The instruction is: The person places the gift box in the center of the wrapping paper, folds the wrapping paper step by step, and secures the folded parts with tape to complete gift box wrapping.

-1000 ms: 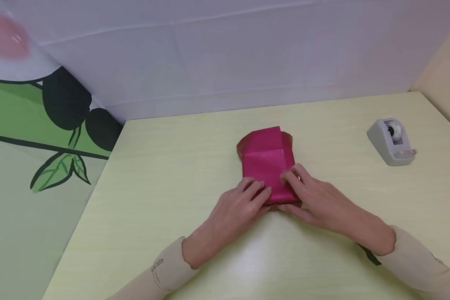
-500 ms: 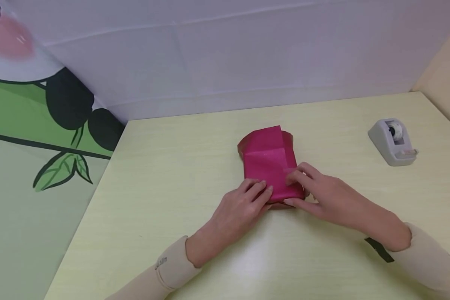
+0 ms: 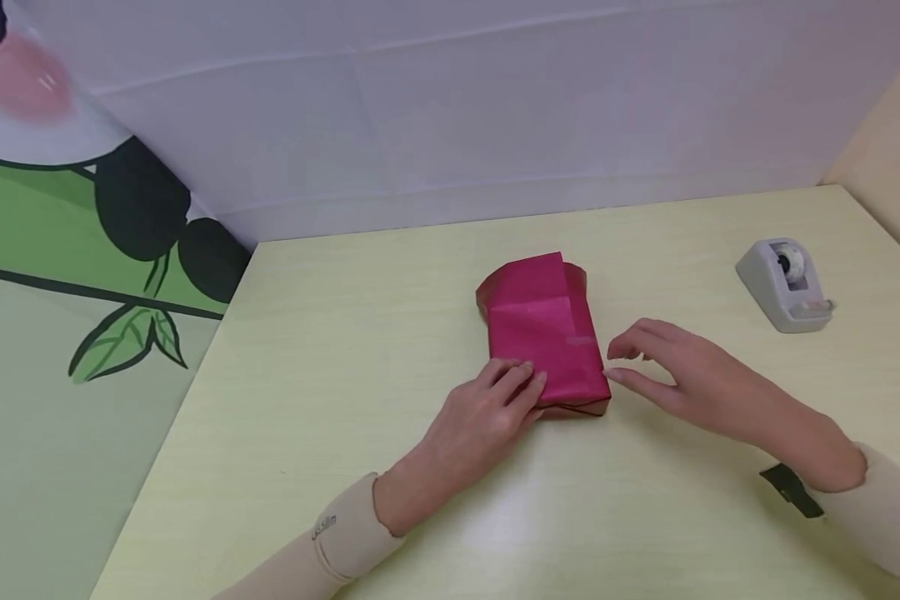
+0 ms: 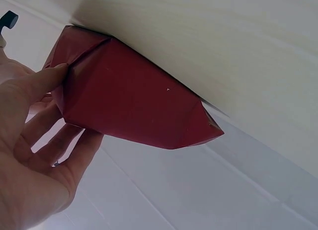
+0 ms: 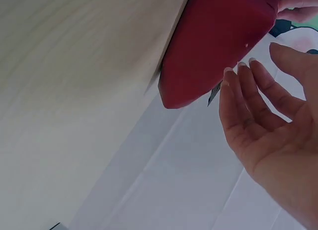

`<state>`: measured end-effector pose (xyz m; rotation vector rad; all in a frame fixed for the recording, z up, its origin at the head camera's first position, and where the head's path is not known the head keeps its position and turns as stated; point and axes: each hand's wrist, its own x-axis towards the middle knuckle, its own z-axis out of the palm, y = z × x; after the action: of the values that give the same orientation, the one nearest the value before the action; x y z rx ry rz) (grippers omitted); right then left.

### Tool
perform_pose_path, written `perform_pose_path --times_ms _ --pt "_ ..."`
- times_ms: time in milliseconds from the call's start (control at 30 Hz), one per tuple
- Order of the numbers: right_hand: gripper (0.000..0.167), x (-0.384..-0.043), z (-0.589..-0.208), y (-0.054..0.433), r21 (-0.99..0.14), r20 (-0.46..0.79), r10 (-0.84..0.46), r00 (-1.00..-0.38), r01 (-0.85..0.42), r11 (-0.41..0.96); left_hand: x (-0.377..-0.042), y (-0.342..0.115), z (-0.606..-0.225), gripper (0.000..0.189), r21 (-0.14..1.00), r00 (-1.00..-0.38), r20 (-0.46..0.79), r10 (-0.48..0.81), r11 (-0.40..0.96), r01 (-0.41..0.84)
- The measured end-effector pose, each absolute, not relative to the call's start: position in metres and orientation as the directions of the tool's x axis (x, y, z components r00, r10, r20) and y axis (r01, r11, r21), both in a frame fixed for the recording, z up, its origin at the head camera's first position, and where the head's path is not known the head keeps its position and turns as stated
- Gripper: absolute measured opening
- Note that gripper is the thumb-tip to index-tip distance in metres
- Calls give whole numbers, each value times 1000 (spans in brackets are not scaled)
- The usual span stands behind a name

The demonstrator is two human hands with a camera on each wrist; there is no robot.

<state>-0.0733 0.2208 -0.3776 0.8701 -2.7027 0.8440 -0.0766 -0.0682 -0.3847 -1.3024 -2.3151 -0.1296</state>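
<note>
A parcel wrapped in shiny magenta paper (image 3: 540,321) lies in the middle of the table. Its far end flares out in loose paper, while the near end is folded in. A small pale strip, like clear tape (image 3: 580,340), shows near its right edge. My left hand (image 3: 487,408) holds the near left corner, fingers on top and thumb against the folded end, as the left wrist view shows on the red-looking parcel (image 4: 134,96). To the parcel's right, my right hand (image 3: 667,371) has loosely bent fingers with nothing between them; thumb and fingertips are near the parcel's side.
A grey tape dispenser (image 3: 783,285) with a roll in it stands at the right of the pale wooden table (image 3: 330,333). A whitish wall covering (image 3: 457,117) rises behind the table. On the left is a painted green panel (image 3: 30,217).
My right hand has let go of the parcel's near right part and moved off to the right, uncovering the pale strip. My left hand stays in place on the parcel.
</note>
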Motion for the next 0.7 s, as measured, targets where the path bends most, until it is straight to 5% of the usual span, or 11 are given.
perform_pose_path --times_ms 433,700 --pt "31 -86 -386 258 -396 451 -375 -810 -558 729 -76 -67 -387 37 -191 -422 449 787 546 816" --pt "18 -91 -393 277 -415 385 -276 -881 -432 801 -76 -67 -387 37 -201 -421 448 789 548 812"
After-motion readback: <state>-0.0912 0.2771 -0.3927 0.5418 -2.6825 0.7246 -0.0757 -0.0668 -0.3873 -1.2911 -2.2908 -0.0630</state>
